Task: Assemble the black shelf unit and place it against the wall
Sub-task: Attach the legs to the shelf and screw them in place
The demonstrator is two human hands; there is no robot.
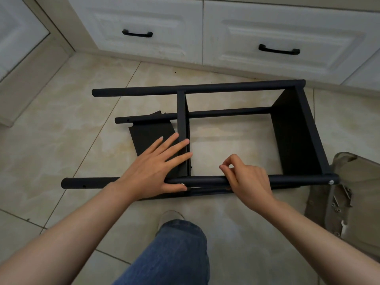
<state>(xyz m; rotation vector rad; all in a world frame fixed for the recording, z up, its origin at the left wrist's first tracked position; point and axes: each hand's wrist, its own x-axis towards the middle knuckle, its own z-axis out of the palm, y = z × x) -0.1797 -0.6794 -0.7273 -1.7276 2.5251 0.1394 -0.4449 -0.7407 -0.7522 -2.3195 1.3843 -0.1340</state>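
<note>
Mid-assembly, we judge: the black shelf unit [296,128] lies on its side on the floor [61,140]. Our left grip [152,171] presses, fingers spread, on the middle shelf [182,120]; our right grip [248,182] curls over the near pole [298,178], and we cannot tell if it pinches anything; next, screwing that joint

Soft, even, dimmish light; faint shadows under shelf [195,87]. Wide-angle bends cabinet [287,38] lines at edges. Right hand [250,179] slightly blurred.
</note>
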